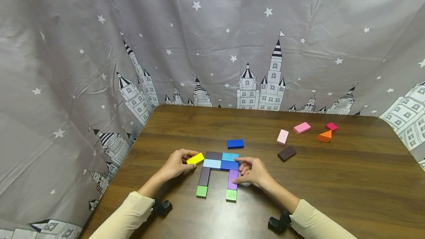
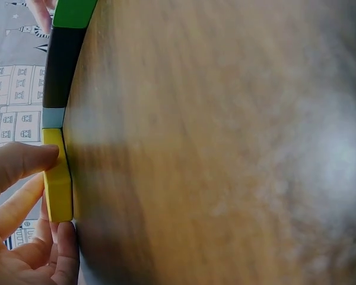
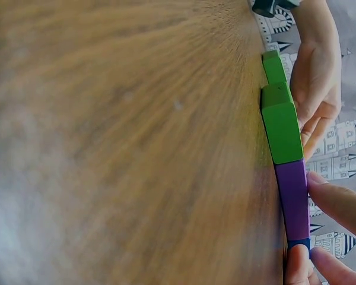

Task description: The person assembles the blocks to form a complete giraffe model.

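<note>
A yellow block (image 1: 195,158) lies slanted at the upper left corner of a flat figure made of coloured blocks. My left hand (image 1: 177,163) pinches it between thumb and fingers; in the left wrist view the yellow block (image 2: 59,184) meets the light blue one. Across the figure, my right hand (image 1: 254,172) rests its thumb on the purple block (image 1: 232,182) and its index fingertip on the teal block (image 1: 229,156). Dark brown, light blue (image 1: 211,163) and blue blocks fill the figure's top rows. Green blocks (image 1: 201,191) end its two legs.
Behind the figure lies a loose blue block (image 1: 235,144). To the right are a dark brown block (image 1: 287,153), a pale pink block (image 1: 282,137), a pink block (image 1: 301,127), an orange triangle (image 1: 324,136) and a red block (image 1: 331,126). A grey curtain (image 1: 212,40) hangs behind the table.
</note>
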`<state>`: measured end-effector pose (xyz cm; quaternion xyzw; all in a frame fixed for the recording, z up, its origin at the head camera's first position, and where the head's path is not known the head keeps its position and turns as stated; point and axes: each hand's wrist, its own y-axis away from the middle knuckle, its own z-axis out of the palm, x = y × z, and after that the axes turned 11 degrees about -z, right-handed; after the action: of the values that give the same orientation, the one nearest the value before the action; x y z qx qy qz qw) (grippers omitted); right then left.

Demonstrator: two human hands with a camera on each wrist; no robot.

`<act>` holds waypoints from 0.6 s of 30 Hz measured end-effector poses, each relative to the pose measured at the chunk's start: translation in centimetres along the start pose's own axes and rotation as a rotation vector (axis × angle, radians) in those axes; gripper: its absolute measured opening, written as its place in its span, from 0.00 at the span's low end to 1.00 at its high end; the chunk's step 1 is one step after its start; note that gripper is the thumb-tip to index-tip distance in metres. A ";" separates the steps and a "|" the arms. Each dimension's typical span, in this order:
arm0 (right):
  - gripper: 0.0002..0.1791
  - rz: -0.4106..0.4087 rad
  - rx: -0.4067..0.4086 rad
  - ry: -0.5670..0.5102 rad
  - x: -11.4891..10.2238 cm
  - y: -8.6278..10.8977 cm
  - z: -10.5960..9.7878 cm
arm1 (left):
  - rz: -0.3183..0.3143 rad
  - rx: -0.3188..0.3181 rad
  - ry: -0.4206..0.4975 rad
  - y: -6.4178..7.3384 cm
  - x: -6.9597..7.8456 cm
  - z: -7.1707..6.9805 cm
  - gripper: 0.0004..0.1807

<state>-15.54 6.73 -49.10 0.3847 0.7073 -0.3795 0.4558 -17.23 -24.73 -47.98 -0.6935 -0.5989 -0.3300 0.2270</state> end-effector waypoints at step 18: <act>0.36 0.001 -0.003 0.002 0.0 0.0 0.0 | 0.027 -0.122 0.045 -0.4 0.3 -0.9 0.25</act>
<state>-15.57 6.78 -49.10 0.3844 0.7081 -0.3779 0.4561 -17.77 -25.06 -47.17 -0.7066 -0.5629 -0.3782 0.2022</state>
